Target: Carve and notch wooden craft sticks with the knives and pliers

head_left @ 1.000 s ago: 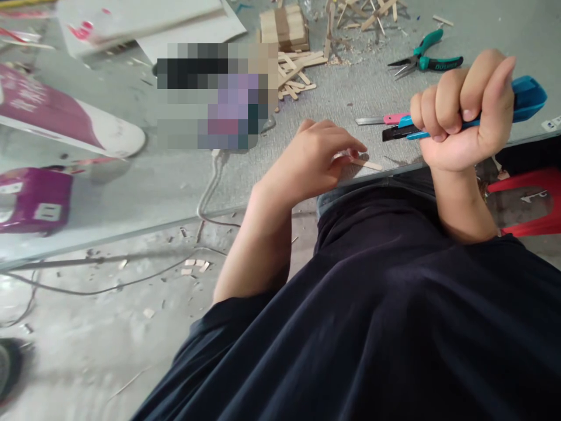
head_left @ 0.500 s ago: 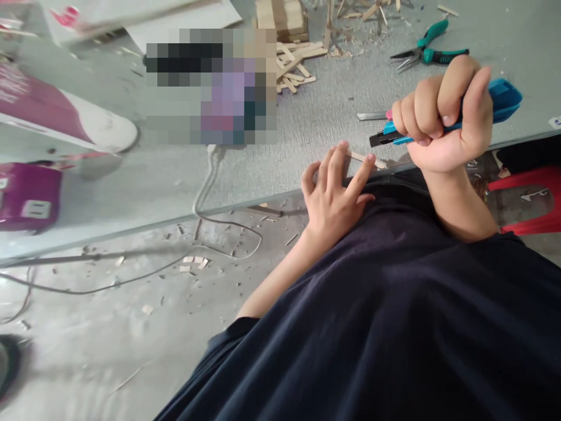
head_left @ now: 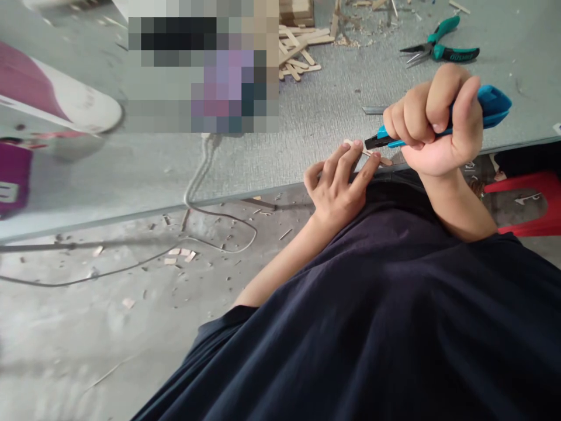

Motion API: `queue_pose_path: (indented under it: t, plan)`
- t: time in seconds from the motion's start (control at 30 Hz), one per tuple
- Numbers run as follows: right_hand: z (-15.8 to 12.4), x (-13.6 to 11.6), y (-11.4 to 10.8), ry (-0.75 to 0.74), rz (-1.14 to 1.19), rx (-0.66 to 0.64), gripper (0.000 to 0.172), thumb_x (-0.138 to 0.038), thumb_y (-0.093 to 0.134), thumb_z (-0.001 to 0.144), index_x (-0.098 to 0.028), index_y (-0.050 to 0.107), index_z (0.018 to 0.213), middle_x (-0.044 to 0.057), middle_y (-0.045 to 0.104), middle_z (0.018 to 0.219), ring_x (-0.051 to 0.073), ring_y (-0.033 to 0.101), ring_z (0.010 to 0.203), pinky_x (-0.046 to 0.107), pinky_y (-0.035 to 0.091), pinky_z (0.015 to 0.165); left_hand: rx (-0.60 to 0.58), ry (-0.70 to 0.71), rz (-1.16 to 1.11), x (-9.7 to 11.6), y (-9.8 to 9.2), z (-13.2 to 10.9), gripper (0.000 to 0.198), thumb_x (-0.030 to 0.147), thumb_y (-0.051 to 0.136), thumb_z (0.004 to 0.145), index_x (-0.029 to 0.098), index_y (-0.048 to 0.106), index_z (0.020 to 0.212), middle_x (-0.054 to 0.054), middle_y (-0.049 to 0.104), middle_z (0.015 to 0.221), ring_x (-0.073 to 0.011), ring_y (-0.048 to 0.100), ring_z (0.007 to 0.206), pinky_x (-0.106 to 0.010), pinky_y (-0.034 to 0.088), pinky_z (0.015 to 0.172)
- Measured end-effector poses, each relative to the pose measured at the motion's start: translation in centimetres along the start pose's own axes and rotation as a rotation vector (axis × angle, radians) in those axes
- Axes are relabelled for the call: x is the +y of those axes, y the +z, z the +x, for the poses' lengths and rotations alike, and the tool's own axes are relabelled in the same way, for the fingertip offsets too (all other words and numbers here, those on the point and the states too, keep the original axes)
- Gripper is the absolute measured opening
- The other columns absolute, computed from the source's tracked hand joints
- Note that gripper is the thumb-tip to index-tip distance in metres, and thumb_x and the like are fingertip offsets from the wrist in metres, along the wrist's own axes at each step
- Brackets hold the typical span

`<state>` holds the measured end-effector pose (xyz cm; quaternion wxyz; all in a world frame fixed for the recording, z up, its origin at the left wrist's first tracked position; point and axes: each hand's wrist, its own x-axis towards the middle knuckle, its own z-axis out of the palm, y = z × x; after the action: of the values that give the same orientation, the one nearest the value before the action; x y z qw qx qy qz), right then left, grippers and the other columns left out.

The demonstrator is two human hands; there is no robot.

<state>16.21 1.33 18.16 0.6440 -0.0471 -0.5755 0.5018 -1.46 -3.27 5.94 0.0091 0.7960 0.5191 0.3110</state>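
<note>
The fingers of the right hand are curled tight in a fist around a blue utility knife. Its dark blade end points left and down, just above a wooden craft stick. The fingers of the left hand are spread open, and 2 of them lie flat on that stick, pressing it down rather than gripping it. The stick lies at the near edge of the grey worktop, just in front of the person's dark shirt.

Farther back on the worktop lie teal-handled pliers and a loose pile of craft sticks, both well apart from the hands. A grey cable runs off the worktop edge towards the floor, which is littered with small wood offcuts. A red stool stands beside the person's right forearm.
</note>
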Motion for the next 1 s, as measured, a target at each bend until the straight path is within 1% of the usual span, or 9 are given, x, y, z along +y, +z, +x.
queue_pose_path:
  t: [0.07, 0.1, 0.17, 0.27, 0.43, 0.57, 0.67, 0.87, 1.0]
  plan:
    - [0.0, -0.9, -0.2, 0.118, -0.015, -0.018, 0.079, -0.064, 0.093, 0.092, -0.026, 0.032, 0.060, -0.011, 0.032, 0.049, 0.008, 0.022, 0.043, 0.029, 0.029, 0.054, -0.050, -0.007, 0.000, 0.1, -0.3, 0.0, 0.044, 0.043, 0.058, 0.118, 0.050, 0.064, 0.161, -0.005, 0.066, 0.174, -0.0365, 0.058, 0.167, -0.061, 0.042, 0.120]
    - [-0.1, -1.1, -0.2, 0.123, -0.010, -0.017, 0.078, -0.063, 0.095, 0.090, -0.026, 0.033, 0.059, -0.011, 0.032, 0.049, 0.009, 0.023, 0.043, 0.029, 0.029, 0.054, -0.064, -0.004, -0.001, 0.1, -0.4, 0.0, 0.046, 0.042, 0.059, 0.117, 0.049, 0.062, 0.163, -0.006, 0.066, 0.175, -0.0365, 0.057, 0.168, -0.061, 0.042, 0.120]
    - [-0.1, -1.1, -0.3, 0.092, -0.007, -0.017, 0.078, -0.066, 0.090, 0.094, -0.026, 0.033, 0.061, -0.011, 0.031, 0.049, 0.008, 0.021, 0.043, 0.029, 0.028, 0.054, -0.052, 0.012, -0.003, 0.2, -0.5, 0.0, 0.048, 0.040, 0.061, 0.116, 0.049, 0.061, 0.164, -0.007, 0.066, 0.174, -0.0359, 0.057, 0.168, -0.062, 0.043, 0.120]
    - [-0.2, -0.7, -0.2, 0.051, -0.009, 0.000, 0.078, -0.073, 0.082, 0.098, -0.026, 0.031, 0.062, -0.011, 0.028, 0.049, 0.008, 0.017, 0.042, 0.028, 0.025, 0.052, 0.012, 0.028, 0.003, 0.2, -0.4, 0.0, 0.048, 0.036, 0.062, 0.115, 0.049, 0.064, 0.161, -0.006, 0.070, 0.170, -0.0350, 0.062, 0.164, -0.061, 0.045, 0.119]
    - [-0.2, -1.1, -0.2, 0.159, -0.032, -0.008, 0.080, -0.068, 0.094, 0.089, -0.025, 0.034, 0.059, -0.010, 0.032, 0.049, 0.009, 0.021, 0.043, 0.032, 0.026, 0.055, -0.020, -0.003, 0.004, 0.4, -0.6, 0.2, 0.044, 0.037, 0.059, 0.116, 0.047, 0.068, 0.158, -0.006, 0.069, 0.171, -0.0375, 0.063, 0.163, -0.061, 0.044, 0.117]
    - [-0.4, -1.4, -0.1, 0.147, -0.053, 0.004, 0.075, -0.063, 0.090, 0.095, -0.025, 0.036, 0.060, -0.010, 0.030, 0.051, 0.010, 0.019, 0.045, 0.032, 0.024, 0.056, -0.019, -0.004, 0.008, 0.5, -0.6, 0.2, 0.042, 0.037, 0.057, 0.116, 0.046, 0.068, 0.156, -0.005, 0.069, 0.172, -0.0368, 0.063, 0.162, -0.059, 0.042, 0.116]
    - [-0.5, -1.3, 0.0, 0.146, -0.073, -0.021, 0.071, -0.059, 0.086, 0.100, -0.025, 0.038, 0.060, -0.010, 0.027, 0.052, 0.010, 0.019, 0.047, 0.034, 0.023, 0.058, 0.021, -0.011, -0.027, 0.5, -0.6, 0.1, 0.040, 0.038, 0.056, 0.116, 0.041, 0.069, 0.153, -0.006, 0.071, 0.169, -0.0358, 0.064, 0.161, -0.058, 0.042, 0.117]
    - [0.3, -1.1, 0.3, 0.168, -0.081, -0.059, 0.072, -0.063, 0.091, 0.094, -0.026, 0.039, 0.060, -0.010, 0.028, 0.053, 0.010, 0.020, 0.047, 0.034, 0.021, 0.055, 0.091, -0.069, -0.038, 0.4, -0.8, 0.7, 0.054, 0.032, 0.062, 0.108, 0.037, 0.066, 0.161, -0.009, 0.072, 0.167, -0.0418, 0.065, 0.158, -0.065, 0.045, 0.119]
    - [0.7, -1.1, 0.6, 0.161, -0.118, -0.060, 0.069, -0.060, 0.081, 0.104, -0.027, 0.036, 0.062, -0.010, 0.028, 0.053, 0.010, 0.018, 0.046, 0.034, 0.021, 0.054, 0.154, -0.077, -0.012, 0.2, -0.1, 1.6, 0.051, 0.028, 0.065, 0.106, 0.038, 0.072, 0.155, -0.010, 0.079, 0.157, -0.0412, 0.070, 0.152, -0.066, 0.049, 0.117]
